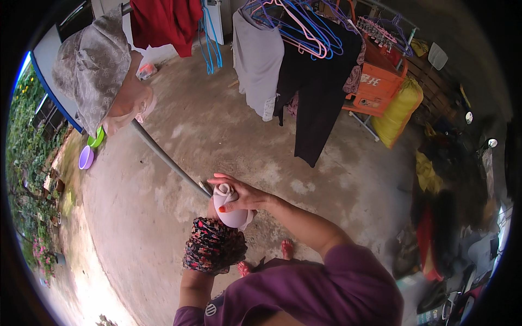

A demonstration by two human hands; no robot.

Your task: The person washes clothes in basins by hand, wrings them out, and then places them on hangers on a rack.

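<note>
My right hand [244,197] is closed around a pale pink rolled piece of smooth cloth [234,216], its thumb across the front and its fingers over the top. Mostly hidden behind the roll is my left hand [212,210]; its grip cannot be made out. A dark floral ruffled sleeve cover [214,246] is bunched around my left forearm. From the upper left a grey pole [167,159] runs down to just behind my hands, where its end is hidden. Grey patterned cloth [96,69] and sheer pink cloth [130,98] hang near its upper part.
Ahead, grey trousers or cloth [259,65], black trousers [312,89] and blue and pink hangers [310,40] hang from a rack. Red cloth [163,24] hangs further left. An orange crate [377,83] and yellow sack [397,112] stand right; purple and green basins [86,157] lie left.
</note>
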